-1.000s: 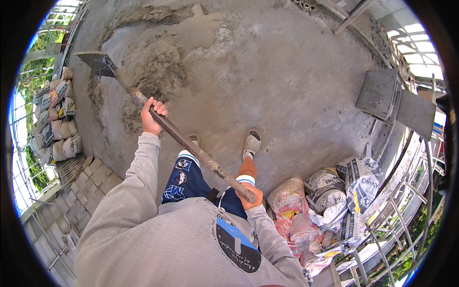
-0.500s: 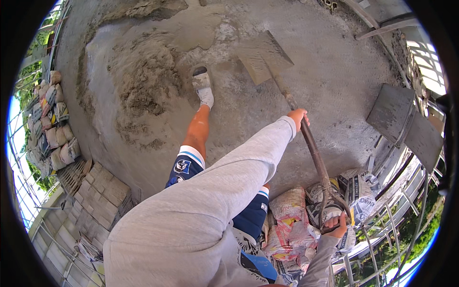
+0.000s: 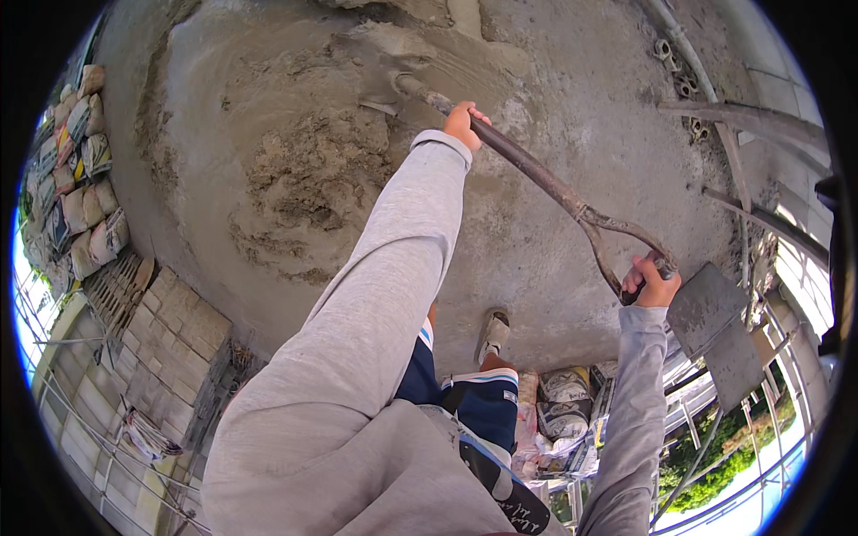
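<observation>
Both my hands are on the long shovel with a dark, worn shaft and Y-shaped grip (image 3: 536,174). Left hand (image 3: 465,125): fingers wrapped round the shaft near the blade end. Right hand (image 3: 654,284): fingers curled round the crossbar of the grip. Shovel slants across the floor in front of me, its metal blade (image 3: 379,107) mostly sunk in or hidden by the wet grey-brown slurry (image 3: 407,46).

Progress, my judgement: partway. Slurry looks smooth and worked at the far side; the coarse, lumpy grey-brown heap (image 3: 313,170) just beside the blade looks unblended, so that part seems left. Can't tell how wet it is inside.

Writing: pale script on the dark printed panel of my grey long-sleeved top (image 3: 523,507). Small patch on my navy shorts (image 3: 483,409), unreadable. Printed white-and-dark sacks (image 3: 565,415) lower right, lettering too small; stacked multicoloured sacks (image 3: 85,210) at left, nothing legible.
</observation>
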Demonstrator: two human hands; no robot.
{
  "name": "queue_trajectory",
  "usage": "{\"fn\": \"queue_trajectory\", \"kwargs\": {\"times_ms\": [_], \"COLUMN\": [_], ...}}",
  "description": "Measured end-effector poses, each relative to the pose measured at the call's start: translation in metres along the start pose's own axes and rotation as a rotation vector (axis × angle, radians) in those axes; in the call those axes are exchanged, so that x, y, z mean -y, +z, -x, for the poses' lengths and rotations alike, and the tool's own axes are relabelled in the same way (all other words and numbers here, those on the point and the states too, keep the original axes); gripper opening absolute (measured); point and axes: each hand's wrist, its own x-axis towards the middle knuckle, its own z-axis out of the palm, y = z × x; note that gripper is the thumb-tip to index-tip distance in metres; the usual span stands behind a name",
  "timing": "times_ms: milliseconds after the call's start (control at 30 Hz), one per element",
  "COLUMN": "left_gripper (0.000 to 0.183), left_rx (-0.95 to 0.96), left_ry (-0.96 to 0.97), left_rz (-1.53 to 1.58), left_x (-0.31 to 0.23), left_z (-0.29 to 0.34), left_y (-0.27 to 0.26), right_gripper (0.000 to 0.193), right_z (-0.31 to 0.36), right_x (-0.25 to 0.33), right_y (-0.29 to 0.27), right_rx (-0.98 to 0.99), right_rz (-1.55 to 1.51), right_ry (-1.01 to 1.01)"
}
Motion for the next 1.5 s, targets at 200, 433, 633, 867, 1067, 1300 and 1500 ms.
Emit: {"fn": "queue_trajectory", "kwargs": {"times_ms": [200, 433, 633, 867, 1067, 1300, 1500], "left_gripper": [0.021, 0.023, 0.024, 0.020, 0.020, 0.013, 0.011], "left_rx": [0.065, -0.026, 0.033, 0.280, -0.146, -0.285, -0.345], "left_ry": [0.166, 0.321, 0.457, 0.470, -0.027, -0.452, -0.368], "left_rz": [0.170, 0.074, 0.104, 0.077, -0.073, -0.242, -0.251], "left_x": [-0.172, -0.267, -0.173, -0.018, 0.219, 0.491, 0.399], "left_z": [0.098, 0.198, 0.276, 0.259, 0.068, 0.024, -0.015], "left_y": [-0.018, -0.125, -0.084, 0.050, 0.091, 0.139, 0.159], "right_gripper": [0.008, 0.030, 0.021, 0.017, 0.020, 0.019, 0.027], "right_z": [0.054, 0.130, 0.066, -0.019, -0.069, -0.070, -0.112], "right_x": [0.044, -0.023, -0.059, 0.024, 0.031, 0.084, 0.109], "right_y": [0.116, 0.174, 0.061, -0.105, -0.266, -0.456, -0.334], "right_rx": [0.274, 0.991, 0.933, 0.778, -0.113, -0.572, -0.621], "right_rz": [0.251, 0.249, 0.191, 0.338, -0.174, -0.048, 0.107], "right_ry": [-0.340, -1.014, -0.969, -0.597, 0.178, 0.295, 0.335]}}
